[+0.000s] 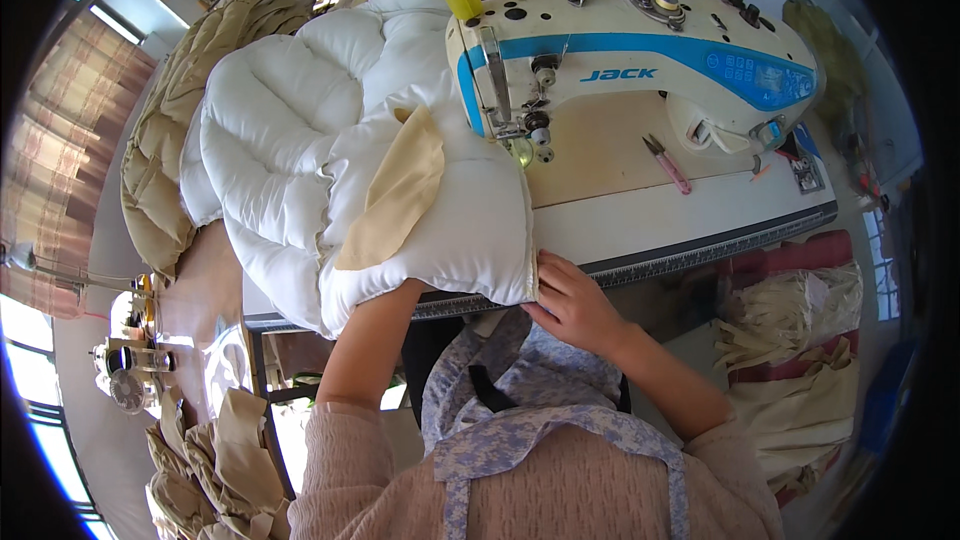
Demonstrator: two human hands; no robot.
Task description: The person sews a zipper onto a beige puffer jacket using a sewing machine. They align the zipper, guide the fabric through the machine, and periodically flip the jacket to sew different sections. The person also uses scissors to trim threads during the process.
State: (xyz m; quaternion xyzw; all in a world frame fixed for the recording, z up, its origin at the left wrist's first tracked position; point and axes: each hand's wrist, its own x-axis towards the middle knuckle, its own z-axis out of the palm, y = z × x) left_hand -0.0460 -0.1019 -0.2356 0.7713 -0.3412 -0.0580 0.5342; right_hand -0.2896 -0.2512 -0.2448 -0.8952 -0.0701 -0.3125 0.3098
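Your right hand (572,300) pinches the white padded piece's (400,170) near right edge; your left hand is hidden beneath it, grip untellable; the needle lies far.

Pink-handled thread snips (667,164) lie on the sewing table (690,215); a heap of tan quilted pieces (165,130) sits far left.

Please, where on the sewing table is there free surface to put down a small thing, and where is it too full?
The table is bare in front of the sewing machine, between the pink snips and the front edge. The wooden patch under the machine arm is free too. Crowded: the left half, covered by the white padded piece, with the right hand at its corner and the left hand hidden beneath it.
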